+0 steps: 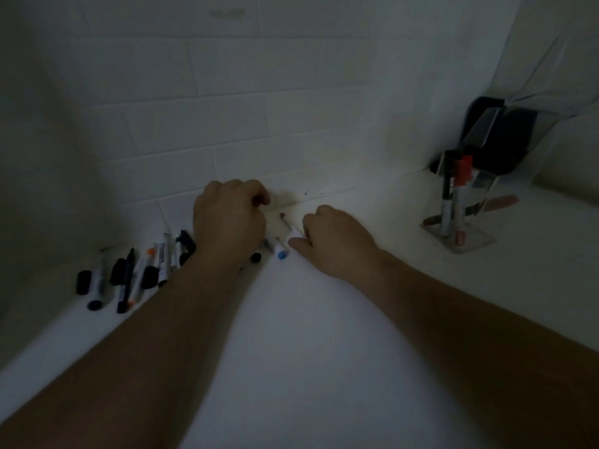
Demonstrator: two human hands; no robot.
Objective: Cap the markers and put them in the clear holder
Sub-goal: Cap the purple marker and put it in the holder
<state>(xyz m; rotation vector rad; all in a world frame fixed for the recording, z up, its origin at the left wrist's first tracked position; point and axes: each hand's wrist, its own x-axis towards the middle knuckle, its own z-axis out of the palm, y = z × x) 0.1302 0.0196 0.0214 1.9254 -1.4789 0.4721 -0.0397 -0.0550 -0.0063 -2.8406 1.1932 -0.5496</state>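
Several markers and loose black caps lie in a row on the white counter at the left. My left hand hovers curled over the row's right end, and what its fingers hold is hidden. My right hand pinches a white uncapped marker with a dark reddish tip pointing to the wall. A marker with a blue end lies between my hands, with a black cap beside it. The clear holder stands at the right with two capped markers upright in it, one red-capped.
A white tiled wall rises close behind the markers. A black object in a clear angled stand sits behind the holder in the corner. The counter's front edge runs diagonally at the lower left.
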